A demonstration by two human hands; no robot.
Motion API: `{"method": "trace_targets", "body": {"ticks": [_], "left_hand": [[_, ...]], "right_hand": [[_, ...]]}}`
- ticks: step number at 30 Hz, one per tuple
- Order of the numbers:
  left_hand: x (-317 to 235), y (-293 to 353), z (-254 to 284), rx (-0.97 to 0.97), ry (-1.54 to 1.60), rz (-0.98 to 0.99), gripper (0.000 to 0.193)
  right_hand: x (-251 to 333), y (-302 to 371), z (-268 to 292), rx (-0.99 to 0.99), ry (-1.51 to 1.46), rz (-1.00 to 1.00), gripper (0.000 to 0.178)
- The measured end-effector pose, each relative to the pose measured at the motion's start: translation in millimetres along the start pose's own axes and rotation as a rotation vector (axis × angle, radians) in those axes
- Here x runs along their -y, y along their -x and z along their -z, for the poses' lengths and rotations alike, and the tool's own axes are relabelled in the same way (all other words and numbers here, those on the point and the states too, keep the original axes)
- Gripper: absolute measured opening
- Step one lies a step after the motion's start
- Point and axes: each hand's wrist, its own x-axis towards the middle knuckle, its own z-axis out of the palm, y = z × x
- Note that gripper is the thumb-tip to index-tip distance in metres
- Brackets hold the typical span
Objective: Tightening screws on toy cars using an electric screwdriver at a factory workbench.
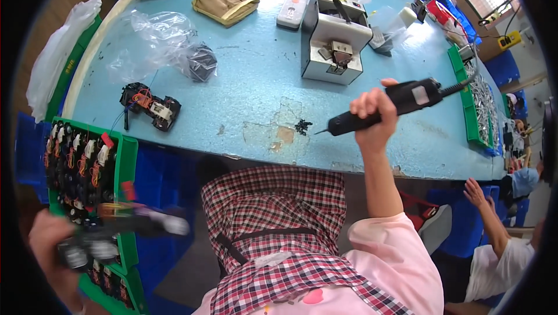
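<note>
My right hand [375, 117] is wrapped round a black electric screwdriver [401, 104], its thin bit pointing left over the table. By that tip lies a small heap of black screws [303, 126]. Low at the left, my left hand [49, 239], smeared by motion, grips a black toy car chassis [104, 242] with wires, above the green trays. Similar chassis with wires and motors fill the green tray [132, 158] there. Another black toy car chassis [152, 106] with orange wires rests on the table's left part, touched by neither hand.
On the blue table [244, 82] stand a grey-and-black machine [334, 42], a clear plastic bag [157, 36], a brown pouch [225, 1] and a white box [292, 11]. A green tray of metal parts [479, 106] sits at the right edge. Another person's hand [476, 193] shows at far right.
</note>
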Motion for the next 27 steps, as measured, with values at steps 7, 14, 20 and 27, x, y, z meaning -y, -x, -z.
{"method": "trace_targets", "body": {"ticks": [7, 14, 20, 27], "left_hand": [[-52.4, -134.3, -234.6, 0.998, 1.032, -0.152, 0.033], [-76.4, -108.8, -324.0, 1.024, 1.506, 0.189, 0.043], [-73.6, -94.9, -322.7, 0.753, 1.841, 0.505, 0.047], [-110.8, -96.0, -322.6, 0.507, 1.66, 0.65, 0.02]], "right_hand": [[-25.8, 0.9, 1.9, 0.049, 0.071, -0.053, 0.029], [-19.3, -0.8, 11.4, 0.021, 0.053, -0.06, 0.028], [-28.6, 0.1, 14.9, -0.039, 0.031, -0.08, 0.026], [-16.6, -1.8, 10.6, -0.002, 0.013, -0.08, 0.026]]}}
